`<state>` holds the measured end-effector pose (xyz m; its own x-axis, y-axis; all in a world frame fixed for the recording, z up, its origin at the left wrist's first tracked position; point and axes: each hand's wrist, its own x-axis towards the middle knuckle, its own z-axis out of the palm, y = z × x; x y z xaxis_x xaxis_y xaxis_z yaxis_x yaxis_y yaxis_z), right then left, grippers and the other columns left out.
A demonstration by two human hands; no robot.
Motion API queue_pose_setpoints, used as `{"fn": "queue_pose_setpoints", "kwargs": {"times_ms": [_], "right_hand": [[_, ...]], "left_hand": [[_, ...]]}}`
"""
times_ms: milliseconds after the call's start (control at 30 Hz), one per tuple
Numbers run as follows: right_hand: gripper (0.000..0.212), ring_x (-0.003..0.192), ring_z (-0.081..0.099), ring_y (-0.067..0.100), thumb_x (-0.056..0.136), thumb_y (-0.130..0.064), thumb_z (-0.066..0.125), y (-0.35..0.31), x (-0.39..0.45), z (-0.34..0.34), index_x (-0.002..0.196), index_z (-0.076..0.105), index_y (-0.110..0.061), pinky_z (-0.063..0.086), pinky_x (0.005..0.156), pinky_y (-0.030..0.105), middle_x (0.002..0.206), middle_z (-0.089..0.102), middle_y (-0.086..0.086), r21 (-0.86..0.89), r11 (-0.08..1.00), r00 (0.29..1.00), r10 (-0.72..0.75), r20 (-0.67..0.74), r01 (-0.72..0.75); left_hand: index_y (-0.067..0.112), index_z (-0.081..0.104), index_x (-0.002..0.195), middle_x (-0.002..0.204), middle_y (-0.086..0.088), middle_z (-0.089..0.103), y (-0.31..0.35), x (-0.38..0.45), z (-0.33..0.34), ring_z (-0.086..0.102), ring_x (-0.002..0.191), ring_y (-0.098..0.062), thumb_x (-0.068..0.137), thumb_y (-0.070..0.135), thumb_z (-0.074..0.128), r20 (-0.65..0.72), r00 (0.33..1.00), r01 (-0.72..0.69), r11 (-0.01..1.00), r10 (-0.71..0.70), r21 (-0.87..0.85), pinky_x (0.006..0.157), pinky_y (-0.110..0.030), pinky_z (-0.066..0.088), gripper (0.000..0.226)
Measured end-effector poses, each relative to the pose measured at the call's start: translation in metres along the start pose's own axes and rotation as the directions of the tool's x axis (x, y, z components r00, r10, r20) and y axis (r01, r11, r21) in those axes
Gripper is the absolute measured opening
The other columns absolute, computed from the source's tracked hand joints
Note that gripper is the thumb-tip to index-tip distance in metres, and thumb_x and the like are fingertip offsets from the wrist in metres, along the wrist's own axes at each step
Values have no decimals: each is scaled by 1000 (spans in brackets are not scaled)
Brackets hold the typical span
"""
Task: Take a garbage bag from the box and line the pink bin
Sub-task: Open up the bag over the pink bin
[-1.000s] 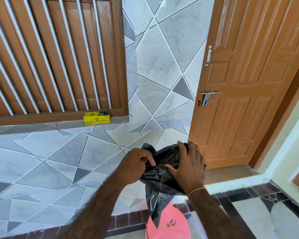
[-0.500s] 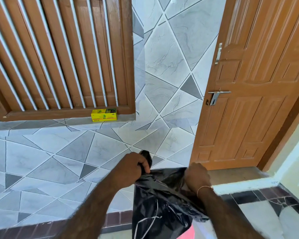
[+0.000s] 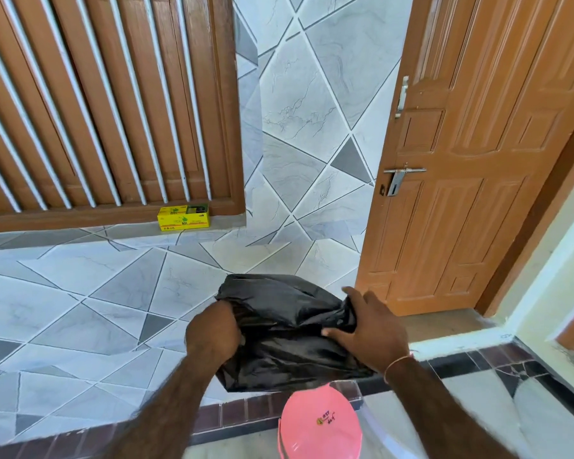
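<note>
the left hand (image 3: pixel 212 332) grips the left edge of the black bag (image 3: pixel 289 329), its fingers curled into the plastic and mostly hidden by it. the right hand (image 3: pixel 371 329) holds the bag's right side, thumb pressed against the plastic and fingers wrapped over the bunched top corner. the bag is held in the air between the two hands, spread out and crumpled, just above the pink bin (image 3: pixel 318 425), which stands at the bottom edge of the view with a small sticker on its lid. the bag's lower edge hangs close over the bin; whether they touch i cannot tell. the yellow box (image 3: pixel 183 218) sits well apart on the ledge below the barred window (image 3: pixel 106 101), against its wooden frame. a brown door (image 3: pixel 478 154) stands to the right, with a tiled wall (image 3: pixel 312 111) between window and door.
</note>
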<state>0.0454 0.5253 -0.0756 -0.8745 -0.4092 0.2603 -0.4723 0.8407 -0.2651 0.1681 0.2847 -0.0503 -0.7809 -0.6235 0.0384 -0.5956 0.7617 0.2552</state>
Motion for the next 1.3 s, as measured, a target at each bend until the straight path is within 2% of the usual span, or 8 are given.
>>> {"fn": "queue_pose_setpoints", "kwargs": {"times_ms": [300, 400, 467, 600, 900, 1033, 1133, 1300], "right_hand": [[23, 83, 71, 35, 89, 3, 50, 6, 13, 3, 96, 71, 1, 60, 78, 42, 93, 74, 23, 841, 141, 828, 317, 462, -523], [19, 74, 70, 34, 88, 5, 55, 1, 16, -9, 102, 68, 6, 61, 70, 45, 93, 72, 27, 870, -163, 806, 328, 493, -465], [20, 79, 70, 35, 83, -4, 67, 0, 16, -12, 101, 70, 3, 60, 75, 44, 98, 72, 27, 895, -83, 842, 312, 441, -438], [35, 73, 68, 22, 66, -50, 75, -1, 10, -20, 80, 70, -19, 52, 65, 30, 80, 74, 3, 288, 909, 941, 234, 245, -301], [31, 81, 68, 37, 83, 11, 43, -17, 14, -19, 104, 65, 5, 58, 79, 50, 95, 70, 26, 860, -67, 750, 459, 476, -505], [32, 90, 71, 32, 79, -22, 73, -24, 5, -27, 107, 66, -8, 56, 71, 32, 96, 75, 10, 910, 215, 910, 302, 283, -354], [40, 90, 68, 25, 74, -52, 70, -21, 0, -30, 100, 64, -23, 51, 73, 32, 96, 71, -1, 196, 948, 958, 211, 195, -249], [18, 85, 66, 35, 85, -12, 49, -11, -1, -27, 92, 66, -10, 51, 70, 37, 90, 69, 11, 224, 853, 880, 468, 73, -472]], "left_hand": [[4, 61, 99, 104, -14, 64, 16, 13, 3, 57, 77, -23, 86, -5, 46, 371, 851, 421, 60, -372, -905, 64, -27, 48, 22], [7, 62, 106, 112, -13, 67, 17, 4, 5, 62, 90, -29, 84, 25, 60, 149, 947, 266, 429, -286, -864, 73, -32, 45, 28], [13, 54, 116, 110, -5, 67, 12, -1, 7, 65, 101, -31, 74, 56, 67, 26, 986, 159, 873, -166, -462, 79, -32, 44, 62], [11, 48, 110, 105, -12, 69, 4, 0, 7, 67, 95, -34, 86, 37, 56, -87, 981, 150, 966, -171, -209, 81, -38, 53, 36], [4, 45, 136, 134, -20, 55, 18, -6, -1, 53, 120, -38, 81, -8, 44, 43, 913, 206, 368, -405, -907, 105, -39, 41, 56], [6, 39, 140, 134, -16, 53, 21, -13, -9, 53, 109, -29, 86, 1, 47, 134, 928, 218, 216, -348, -952, 93, -32, 40, 54], [17, 46, 127, 122, -7, 63, 14, -15, -16, 62, 105, -31, 79, 43, 69, 32, 993, 102, 700, -113, -707, 87, -33, 46, 60], [21, 50, 118, 109, -3, 67, 8, -26, -11, 66, 98, -29, 92, 32, 48, -159, 986, -71, 994, 58, -82, 87, -37, 53, 28]]}}
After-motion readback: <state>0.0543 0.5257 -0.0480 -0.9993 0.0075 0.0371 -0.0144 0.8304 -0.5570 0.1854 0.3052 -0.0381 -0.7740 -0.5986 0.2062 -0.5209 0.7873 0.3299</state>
